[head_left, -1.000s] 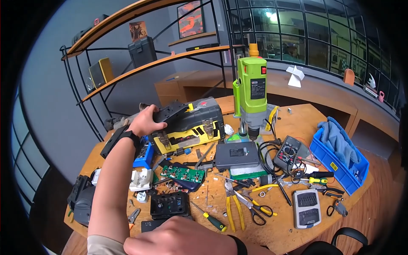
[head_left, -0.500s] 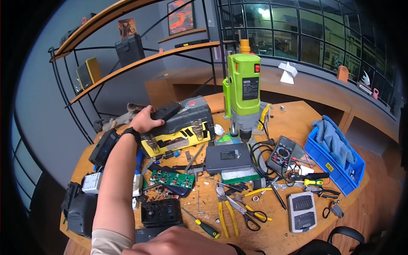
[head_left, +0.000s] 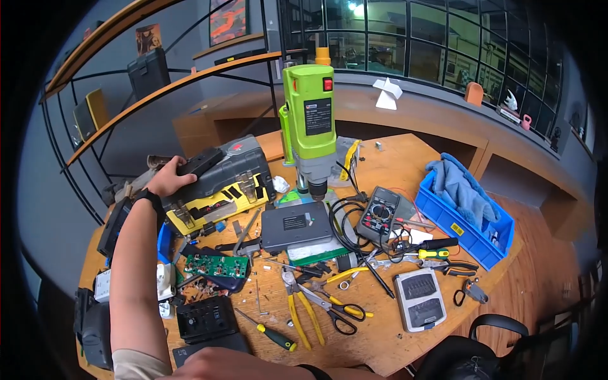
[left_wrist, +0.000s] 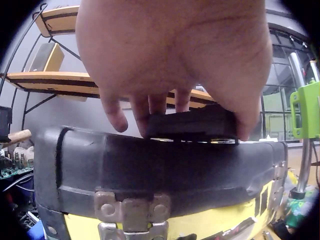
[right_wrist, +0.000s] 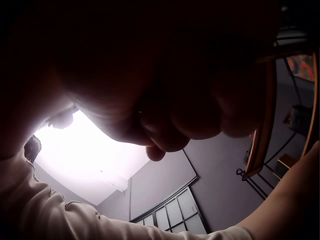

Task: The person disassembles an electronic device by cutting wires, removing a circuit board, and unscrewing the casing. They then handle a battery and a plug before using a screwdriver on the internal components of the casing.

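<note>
Your left hand [head_left: 168, 181] has lowered the flat black plastic box [head_left: 201, 162] to the black-and-yellow toolbox [head_left: 229, 175] lid, just below your fingers; they're still pinching it. Right hand [head_left: 218, 366] curled.

Quantities: black-and-yellow plastic toolbox [head_left: 231, 168], one; upright lime-green drill press [head_left: 316, 145], one; dark-grey handheld multimeter [head_left: 380, 215], one; black-handled metal scissors [head_left: 326, 305], one pair; green rectangular circuit board [head_left: 218, 266], one; crumpled blue cloth [head_left: 465, 190], one; white angular ornament [head_left: 387, 95], one

Right hand [head_left: 212, 366] cut off by head view's bottom edge; print on drill label [head_left: 318, 116] too small.
</note>
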A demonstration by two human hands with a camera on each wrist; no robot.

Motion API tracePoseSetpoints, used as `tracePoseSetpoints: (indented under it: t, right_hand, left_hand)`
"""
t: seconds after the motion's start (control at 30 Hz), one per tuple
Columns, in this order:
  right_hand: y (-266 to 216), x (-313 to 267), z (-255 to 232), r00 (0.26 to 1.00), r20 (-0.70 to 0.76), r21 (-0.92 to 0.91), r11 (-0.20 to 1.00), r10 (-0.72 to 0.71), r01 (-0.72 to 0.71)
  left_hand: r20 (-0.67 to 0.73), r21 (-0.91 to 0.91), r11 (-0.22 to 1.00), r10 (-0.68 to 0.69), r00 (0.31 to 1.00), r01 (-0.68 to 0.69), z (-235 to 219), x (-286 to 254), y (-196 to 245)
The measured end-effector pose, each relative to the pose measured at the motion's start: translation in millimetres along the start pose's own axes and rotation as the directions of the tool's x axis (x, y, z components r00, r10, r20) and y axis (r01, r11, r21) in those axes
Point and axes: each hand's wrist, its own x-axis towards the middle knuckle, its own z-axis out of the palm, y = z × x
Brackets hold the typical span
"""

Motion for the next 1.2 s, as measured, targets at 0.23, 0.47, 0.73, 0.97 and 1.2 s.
tracePoseSetpoints:
  t: [0.23, 0.47, 0.73, 0.97, 1.2]
  right_hand:
    - [-4, 1, -4, 0.999, 0.018, 0.007, 0.999, -0.038, 0.038]
    - [-4, 2, -4, 0.997, -0.015, 0.017, 0.997, -0.073, 0.073]
    - [-13, 5, -1, 0.988, -0.103, 0.059, 0.991, -0.113, 0.119]
    - [-16, 4, 12, 0.984, -0.094, 0.016, 0.988, -0.153, 0.155]
    - [-14, -1, 35, 0.968, -0.037, -0.109, 0.964, -0.247, 0.242]
  left_hand:
    - [0.048, 0.002, 1.000, -0.018, 0.999, 0.018, 4, 6, 5]
    - [-0.016, 0.061, 0.998, 0.020, 1.000, -0.019, 1, -1, 1]
    - [-0.285, -0.059, 0.968, 0.218, 0.933, -0.244, -32, -55, 28]
    - [-0.324, -0.127, 0.872, 0.413, 0.851, -0.472, -71, -219, 59]
    - [-0.292, -0.098, 0.890, 0.401, 0.868, -0.444, -87, -452, 20]
